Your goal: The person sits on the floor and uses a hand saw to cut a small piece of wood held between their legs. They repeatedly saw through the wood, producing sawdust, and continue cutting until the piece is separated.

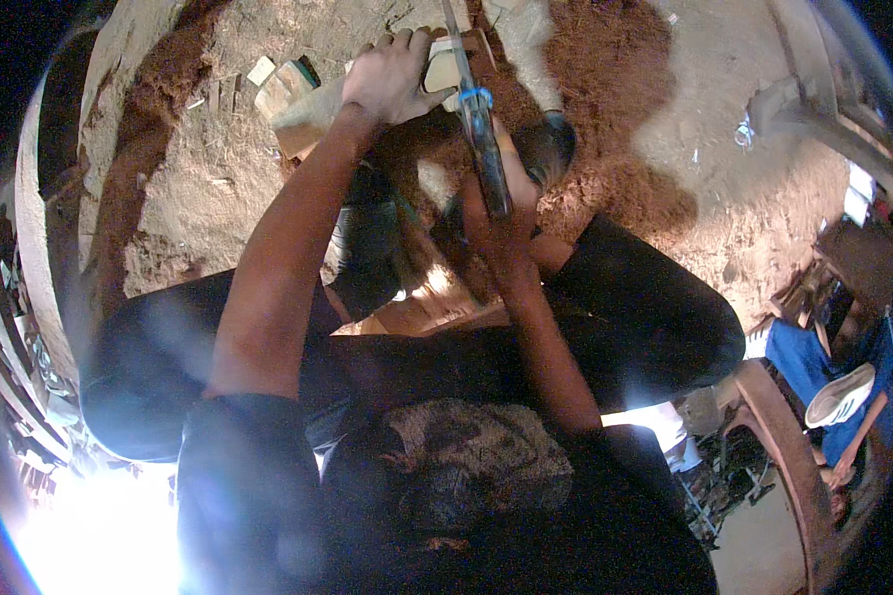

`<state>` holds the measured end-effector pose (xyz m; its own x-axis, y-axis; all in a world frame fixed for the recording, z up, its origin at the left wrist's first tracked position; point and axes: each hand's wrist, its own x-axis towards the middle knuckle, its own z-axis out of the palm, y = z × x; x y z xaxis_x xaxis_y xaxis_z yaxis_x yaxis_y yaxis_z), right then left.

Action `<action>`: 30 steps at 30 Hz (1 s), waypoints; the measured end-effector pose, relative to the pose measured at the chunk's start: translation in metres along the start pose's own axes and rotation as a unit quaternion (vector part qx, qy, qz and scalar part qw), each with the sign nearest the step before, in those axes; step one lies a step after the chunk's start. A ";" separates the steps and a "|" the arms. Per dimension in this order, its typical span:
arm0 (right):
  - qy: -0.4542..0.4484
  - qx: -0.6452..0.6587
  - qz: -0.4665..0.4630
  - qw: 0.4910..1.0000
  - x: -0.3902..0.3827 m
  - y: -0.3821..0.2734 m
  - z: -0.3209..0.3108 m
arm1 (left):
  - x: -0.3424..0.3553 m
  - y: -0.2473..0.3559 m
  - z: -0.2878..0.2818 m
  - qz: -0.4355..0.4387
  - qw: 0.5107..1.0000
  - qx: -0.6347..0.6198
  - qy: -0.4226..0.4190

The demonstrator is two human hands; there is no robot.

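My left hand (389, 74) lies palm down over a pale piece of wood (311, 117), its fingers bent over the far side and its thumb pointing right. Closed round the dark handle of a long, narrow-bladed hand tool (483, 149) is my right hand (514, 183). A bright blue band circles the tool where handle and blade meet. The blade points away from me, beside another pale wood part (445, 67) right of my left hand. Its edge is too unclear to tell the tool's exact kind. My bare feet and the shaded space between my legs are partly hidden.
Reddish-brown shavings or dust (605, 109) cover much of the ground (208, 188). Small wood offcuts (261, 70) lie at the far left. On the right are a curved wooden piece (784, 466) and another person's blue-clothed leg (799, 357) with a pale shoe (839, 396).
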<state>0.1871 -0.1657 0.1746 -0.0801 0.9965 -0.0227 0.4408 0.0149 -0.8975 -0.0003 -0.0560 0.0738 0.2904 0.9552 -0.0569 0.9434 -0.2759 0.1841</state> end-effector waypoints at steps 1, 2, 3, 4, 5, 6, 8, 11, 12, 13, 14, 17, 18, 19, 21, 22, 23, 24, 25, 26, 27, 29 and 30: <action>0.004 -0.015 -0.005 1.000 0.007 0.000 0.001 | 0.003 0.003 -0.002 0.004 1.000 -0.005 -0.006; 0.013 -0.011 -0.024 1.000 0.013 0.003 0.004 | 0.004 0.004 -0.003 0.000 1.000 -0.008 -0.010; 0.022 -0.007 -0.043 0.999 0.019 0.006 0.006 | 0.006 0.005 -0.003 -0.003 1.000 -0.011 -0.013; 0.031 -0.003 -0.062 0.998 0.022 0.008 0.007 | 0.007 0.006 -0.003 -0.006 1.000 -0.014 -0.017; 0.017 0.011 -0.026 0.999 0.015 0.004 0.008 | 0.003 0.001 -0.004 -0.010 1.000 0.000 -0.015; 0.004 0.020 0.012 1.000 0.000 0.000 0.003 | 0.002 0.001 -0.002 -0.010 1.000 0.011 -0.012; -0.007 0.040 0.037 0.998 -0.021 0.009 -0.003 | 0.000 0.000 -0.004 -0.012 1.000 0.026 -0.002; -0.007 0.054 0.031 0.998 -0.036 0.026 -0.011 | 0.003 0.008 -0.004 -0.006 1.000 0.018 0.008; -0.016 0.059 0.043 0.997 -0.026 0.014 -0.010 | 0.003 0.005 -0.004 -0.007 1.000 0.015 0.006; -0.036 0.062 0.085 0.994 -0.016 0.001 -0.010 | 0.001 0.003 -0.004 -0.008 1.000 0.013 0.004; -0.056 0.061 0.127 0.988 -0.007 -0.011 -0.010 | 0.000 0.003 -0.005 -0.014 1.000 0.013 0.001; -0.127 0.039 0.208 0.969 0.000 -0.009 -0.016 | 0.002 0.008 -0.008 -0.018 1.000 0.007 -0.004; -0.144 0.027 0.149 0.978 -0.019 0.028 -0.023 | 0.003 0.009 -0.011 -0.017 1.000 0.000 -0.004; -0.139 0.026 0.112 0.984 -0.033 0.045 -0.020 | 0.002 0.007 -0.012 -0.018 1.000 -0.003 -0.006; -0.105 0.024 0.062 0.992 -0.062 0.063 -0.018 | 0.002 0.003 -0.009 -0.026 0.999 0.017 -0.017; -0.113 0.056 0.074 0.989 -0.064 0.073 -0.018 | 0.002 0.002 -0.007 -0.029 0.999 0.025 -0.023; -0.119 0.086 0.089 0.985 -0.066 0.084 -0.019 | 0.002 0.005 -0.008 -0.028 0.999 0.024 -0.015; -0.154 0.140 0.131 0.969 -0.050 0.112 -0.030 | 0.008 0.014 -0.008 -0.018 1.000 0.015 -0.006; -0.189 0.199 0.171 0.946 -0.042 0.127 -0.036 | 0.012 0.020 -0.008 -0.011 1.000 0.012 0.003; -0.157 0.150 0.157 0.963 -0.042 0.099 -0.023 | 0.007 0.013 -0.008 -0.013 1.000 0.011 0.005; -0.126 0.100 0.142 0.977 -0.041 0.039 -0.010 | 0.001 0.007 -0.008 -0.017 1.000 0.009 0.006; -0.099 0.043 0.131 0.985 -0.043 0.009 -0.006 | -0.001 0.005 -0.008 -0.012 1.000 0.010 0.018; -0.107 0.038 0.135 0.984 -0.047 0.015 -0.006 | 0.000 0.005 -0.006 -0.006 1.000 0.015 0.026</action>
<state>0.2032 -0.2118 0.1652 -0.1597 0.9230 -0.3500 0.4049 -0.2621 -0.8760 0.0031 -0.0563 0.0809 0.2708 0.9626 -0.0082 0.9514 -0.2664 0.1547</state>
